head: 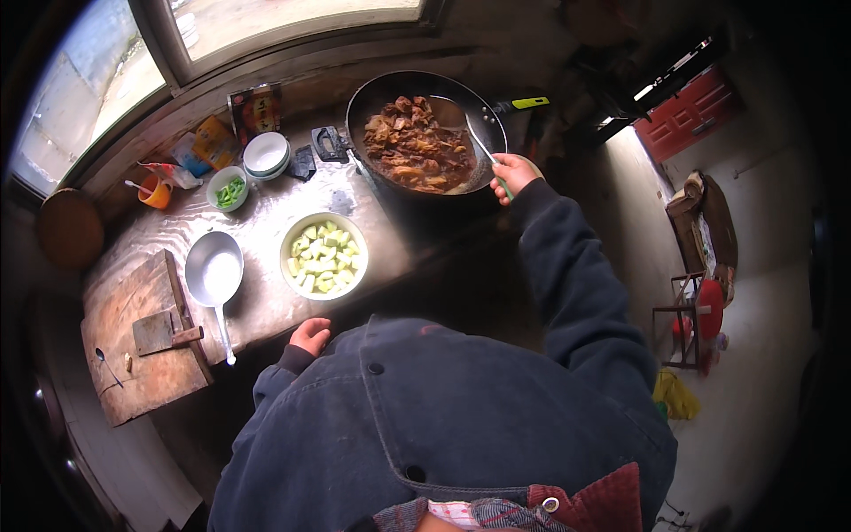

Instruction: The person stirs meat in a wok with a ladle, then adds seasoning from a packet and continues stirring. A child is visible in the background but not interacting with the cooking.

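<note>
My right hand grips the handle of a metal cooking ladle, whose head dips into brown sauce at the right side of a large black wok. Chunks of browned meat are heaped across the wok's middle and left. Close to my body, my left hand hangs at the counter's front edge with its fingers loosely curled and nothing visible in them. Above it stands a white bowl of pale green vegetable chunks.
Left on the counter are a metal scoop and a wooden cutting board bearing a cleaver. Behind are a bowl of chopped greens, stacked white bowls and an orange cup. The wok's green-tipped handle juts right.
</note>
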`<act>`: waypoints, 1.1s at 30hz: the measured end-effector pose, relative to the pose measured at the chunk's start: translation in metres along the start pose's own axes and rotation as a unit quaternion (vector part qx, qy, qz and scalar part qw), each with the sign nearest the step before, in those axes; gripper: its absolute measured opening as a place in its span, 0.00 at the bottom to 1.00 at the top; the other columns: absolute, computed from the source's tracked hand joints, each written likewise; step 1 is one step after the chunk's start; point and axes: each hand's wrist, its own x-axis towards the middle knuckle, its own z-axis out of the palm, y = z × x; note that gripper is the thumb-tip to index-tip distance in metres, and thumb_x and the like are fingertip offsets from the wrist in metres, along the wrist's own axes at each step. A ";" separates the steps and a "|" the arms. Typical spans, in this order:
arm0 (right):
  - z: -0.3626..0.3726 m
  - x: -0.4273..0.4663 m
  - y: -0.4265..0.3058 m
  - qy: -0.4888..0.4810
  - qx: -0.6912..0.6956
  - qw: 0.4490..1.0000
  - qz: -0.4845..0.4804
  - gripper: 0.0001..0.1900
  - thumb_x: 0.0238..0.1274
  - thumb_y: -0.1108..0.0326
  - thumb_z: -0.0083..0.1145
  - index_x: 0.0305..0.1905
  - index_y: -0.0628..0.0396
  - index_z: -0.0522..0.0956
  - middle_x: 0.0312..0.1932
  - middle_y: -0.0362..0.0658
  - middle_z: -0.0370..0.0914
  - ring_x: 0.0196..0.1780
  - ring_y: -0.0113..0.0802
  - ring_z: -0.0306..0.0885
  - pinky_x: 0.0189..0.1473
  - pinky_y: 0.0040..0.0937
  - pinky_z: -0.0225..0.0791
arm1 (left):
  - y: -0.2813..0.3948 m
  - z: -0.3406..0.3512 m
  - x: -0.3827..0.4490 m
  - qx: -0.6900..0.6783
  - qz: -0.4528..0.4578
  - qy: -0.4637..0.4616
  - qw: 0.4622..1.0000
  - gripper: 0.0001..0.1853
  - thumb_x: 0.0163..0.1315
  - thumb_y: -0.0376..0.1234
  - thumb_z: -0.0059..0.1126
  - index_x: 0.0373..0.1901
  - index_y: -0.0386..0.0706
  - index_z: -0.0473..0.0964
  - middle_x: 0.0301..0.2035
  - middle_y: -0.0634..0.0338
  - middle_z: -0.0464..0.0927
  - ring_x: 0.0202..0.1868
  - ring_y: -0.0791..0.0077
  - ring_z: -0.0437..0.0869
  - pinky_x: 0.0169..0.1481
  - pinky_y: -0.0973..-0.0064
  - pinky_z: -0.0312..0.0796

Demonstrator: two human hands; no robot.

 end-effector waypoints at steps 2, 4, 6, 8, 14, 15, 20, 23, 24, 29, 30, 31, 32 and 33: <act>-0.005 0.001 -0.005 0.014 -0.045 0.999 -0.021 0.18 0.61 0.68 0.44 0.57 0.52 0.64 0.20 0.39 0.65 0.16 0.23 0.61 0.16 0.23 0.58 | -0.001 -0.001 -0.003 -0.015 -0.008 0.007 1.000 0.16 0.56 0.30 0.53 0.47 0.39 0.70 0.40 0.59 0.77 0.34 0.78 0.76 0.38 0.79 0.70; -0.007 0.003 -0.010 0.025 -0.089 0.994 -0.051 0.18 0.60 0.67 0.46 0.55 0.55 0.66 0.20 0.38 0.67 0.18 0.21 0.63 0.17 0.23 0.59 | -0.002 -0.001 -0.003 -0.031 -0.023 0.014 0.999 0.16 0.56 0.30 0.53 0.47 0.39 0.70 0.40 0.59 0.77 0.35 0.78 0.76 0.38 0.79 0.70; -0.001 0.011 -0.014 0.022 -0.194 0.974 -0.119 0.18 0.58 0.66 0.48 0.54 0.54 0.68 0.21 0.42 0.71 0.21 0.27 0.70 0.21 0.27 0.64 | -0.002 0.000 -0.004 -0.026 -0.013 0.017 0.999 0.15 0.56 0.29 0.53 0.47 0.39 0.70 0.40 0.59 0.77 0.35 0.78 0.76 0.38 0.79 0.70; 0.012 0.024 -0.017 0.088 -0.376 0.887 -0.252 0.20 0.53 0.64 0.53 0.53 0.49 0.71 0.25 0.49 0.76 0.32 0.42 0.77 0.34 0.36 0.69 | -0.003 0.001 -0.005 -0.027 -0.013 0.023 0.999 0.15 0.56 0.29 0.53 0.47 0.40 0.70 0.40 0.60 0.77 0.35 0.78 0.76 0.38 0.79 0.70; 0.045 0.047 -0.014 0.068 -0.565 0.759 -0.317 0.19 0.54 0.63 0.52 0.52 0.46 0.69 0.39 0.52 0.74 0.44 0.49 0.73 0.45 0.41 0.66 | -0.008 0.002 -0.008 -0.034 -0.020 0.022 0.999 0.16 0.56 0.29 0.53 0.47 0.39 0.70 0.39 0.60 0.77 0.33 0.79 0.75 0.37 0.80 0.69; 0.045 0.048 -0.014 0.055 -0.578 0.754 -0.307 0.19 0.54 0.63 0.52 0.52 0.46 0.69 0.39 0.52 0.74 0.43 0.49 0.73 0.45 0.41 0.66 | -0.008 0.002 -0.009 -0.034 -0.020 0.024 0.999 0.16 0.56 0.29 0.53 0.47 0.39 0.70 0.39 0.60 0.77 0.33 0.79 0.75 0.37 0.80 0.69; 0.029 0.039 -0.012 0.070 -0.561 0.773 -0.288 0.19 0.53 0.65 0.52 0.53 0.46 0.70 0.39 0.53 0.75 0.45 0.49 0.73 0.45 0.39 0.66 | -0.006 0.005 -0.008 -0.042 -0.014 0.035 0.998 0.16 0.56 0.29 0.53 0.47 0.39 0.70 0.39 0.60 0.76 0.32 0.79 0.74 0.37 0.80 0.69; 0.013 0.020 -0.014 0.039 -0.471 0.840 -0.267 0.19 0.53 0.65 0.53 0.53 0.50 0.70 0.40 0.54 0.75 0.46 0.49 0.73 0.47 0.38 0.65 | -0.001 0.005 -0.004 -0.045 -0.013 0.031 0.998 0.16 0.56 0.29 0.53 0.47 0.39 0.70 0.39 0.60 0.76 0.32 0.79 0.74 0.37 0.80 0.69; 0.014 0.013 -0.014 0.041 -0.446 0.810 -0.379 0.20 0.56 0.66 0.50 0.56 0.52 0.67 0.33 0.51 0.76 0.33 0.43 0.76 0.35 0.35 0.69 | 0.000 0.005 -0.003 -0.045 -0.012 0.029 0.999 0.16 0.56 0.29 0.52 0.47 0.39 0.70 0.39 0.60 0.76 0.32 0.79 0.74 0.37 0.80 0.69; -0.010 -0.060 -0.022 -0.167 -0.070 0.982 -0.051 0.23 0.62 0.70 0.40 0.62 0.54 0.57 0.22 0.38 0.67 0.14 0.18 0.59 0.13 0.16 0.54 | 0.005 0.007 0.006 -0.051 0.002 0.017 0.999 0.16 0.57 0.30 0.52 0.48 0.39 0.70 0.39 0.61 0.76 0.32 0.79 0.74 0.37 0.80 0.69; -0.011 -0.074 -0.021 -0.185 -0.054 0.981 -0.027 0.22 0.62 0.69 0.41 0.62 0.52 0.59 0.24 0.39 0.68 0.15 0.18 0.61 0.14 0.16 0.56 | 0.005 0.008 0.009 -0.048 0.004 0.008 0.999 0.16 0.57 0.30 0.52 0.48 0.39 0.69 0.39 0.61 0.76 0.32 0.79 0.74 0.37 0.80 0.69; -0.011 -0.085 -0.019 -0.207 -0.049 0.977 -0.008 0.22 0.62 0.69 0.41 0.62 0.52 0.59 0.24 0.38 0.68 0.15 0.18 0.61 0.14 0.16 0.56 | 0.006 0.008 0.012 -0.047 0.006 0.002 0.999 0.16 0.57 0.30 0.52 0.48 0.39 0.69 0.39 0.61 0.76 0.32 0.79 0.74 0.37 0.80 0.69; -0.009 -0.093 -0.017 -0.206 -0.058 0.977 0.016 0.22 0.62 0.69 0.41 0.62 0.51 0.59 0.24 0.37 0.68 0.15 0.18 0.61 0.15 0.16 0.57 | 0.007 0.009 0.016 -0.047 0.001 0.000 0.999 0.16 0.56 0.30 0.52 0.48 0.39 0.69 0.39 0.61 0.76 0.32 0.79 0.74 0.37 0.80 0.69; -0.007 -0.098 -0.013 -0.223 -0.055 0.973 0.029 0.22 0.62 0.68 0.41 0.62 0.51 0.59 0.24 0.37 0.68 0.16 0.17 0.61 0.15 0.16 0.57 | 0.008 0.009 0.018 -0.038 0.010 -0.008 0.999 0.15 0.57 0.30 0.53 0.47 0.41 0.70 0.39 0.62 0.76 0.34 0.79 0.74 0.37 0.80 0.69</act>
